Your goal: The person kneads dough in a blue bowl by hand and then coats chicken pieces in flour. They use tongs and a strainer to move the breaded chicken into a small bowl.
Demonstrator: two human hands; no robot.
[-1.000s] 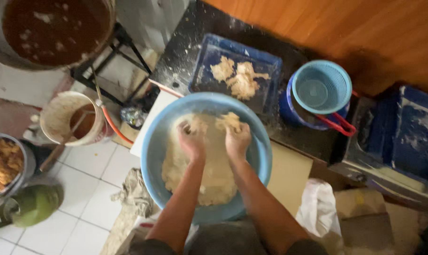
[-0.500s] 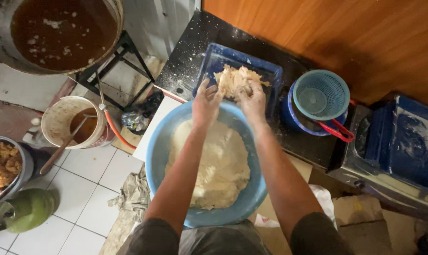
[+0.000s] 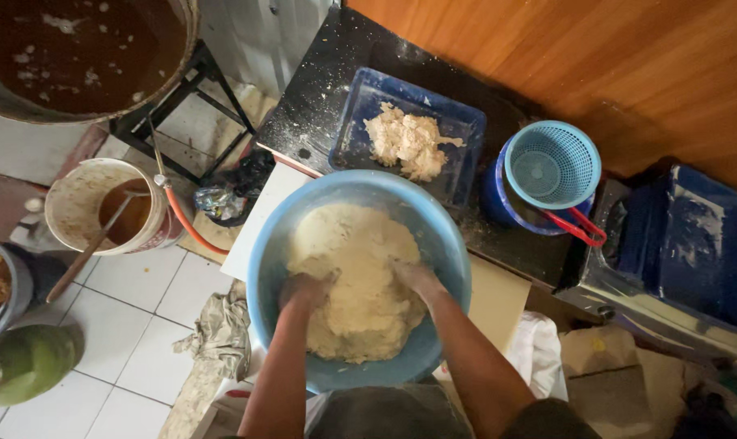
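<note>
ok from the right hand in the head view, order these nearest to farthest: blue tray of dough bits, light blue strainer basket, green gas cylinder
1. Blue tray: just beyond the bowl, ahead of the right hand.
2. Light blue strainer basket: farther, up to its right.
3. Green gas cylinder: farthest, on the floor far left.

Smooth blue plastic bowl, rough matt dough, glossy wooden wall

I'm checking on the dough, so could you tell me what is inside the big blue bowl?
The bowl holds a large pale lump of dough. The left hand and right hand press into it. The bowl's bottom under the dough is covered.
</note>
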